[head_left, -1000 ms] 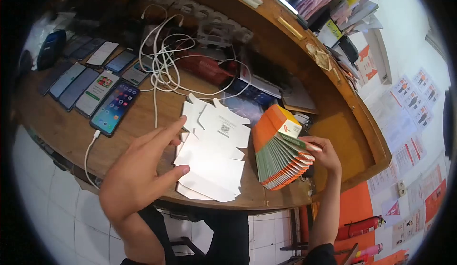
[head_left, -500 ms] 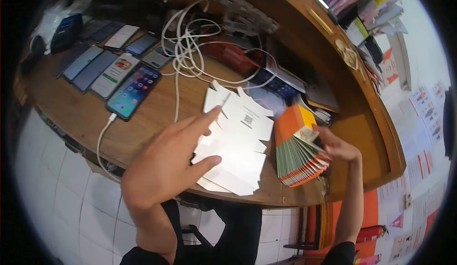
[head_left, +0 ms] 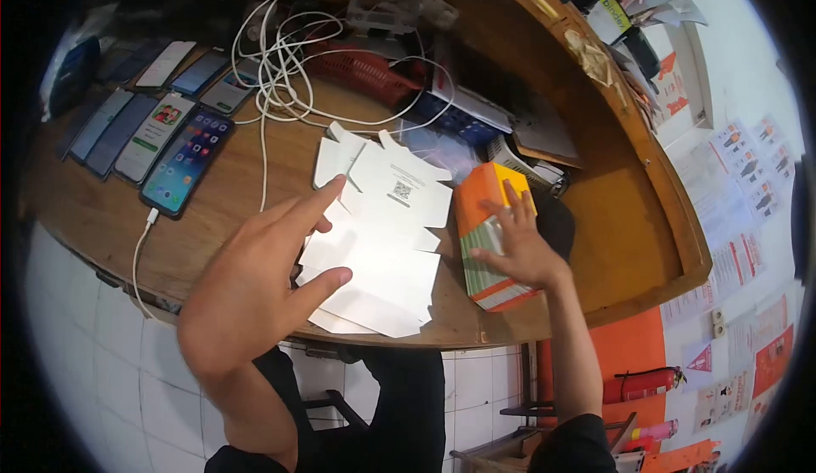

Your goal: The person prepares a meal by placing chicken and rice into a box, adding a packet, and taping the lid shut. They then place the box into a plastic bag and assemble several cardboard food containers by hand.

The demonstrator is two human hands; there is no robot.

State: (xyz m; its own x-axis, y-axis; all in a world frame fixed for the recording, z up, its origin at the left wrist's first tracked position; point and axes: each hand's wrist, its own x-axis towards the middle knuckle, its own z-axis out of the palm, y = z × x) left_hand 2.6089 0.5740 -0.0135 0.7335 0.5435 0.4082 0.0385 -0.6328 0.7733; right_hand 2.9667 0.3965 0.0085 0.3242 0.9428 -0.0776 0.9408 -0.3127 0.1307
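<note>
Flat white die-cut card sheets (head_left: 382,218), the top one printed with a QR code, lie stacked on the wooden desk. My left hand (head_left: 259,269) hovers over their left side, thumb and index finger spread, holding nothing. To the right of the sheets stands a tight stack of orange, green and white folded cartons (head_left: 483,239) with a yellow part on top. My right hand (head_left: 523,243) rests against the right side of this stack with its fingers spread.
Several phones (head_left: 187,161) lie at the left, one plugged into a white cable. Tangled white cables (head_left: 285,90) and a red basket (head_left: 365,73) are at the back. A dark round object (head_left: 557,228) sits behind my right hand. The desk's raised wooden rim (head_left: 671,218) curves around the right.
The view has shifted right, so things appear further left. My right hand has moved onto the carton stack with its fingers spread, and the fanned cartons are now pressed together.
</note>
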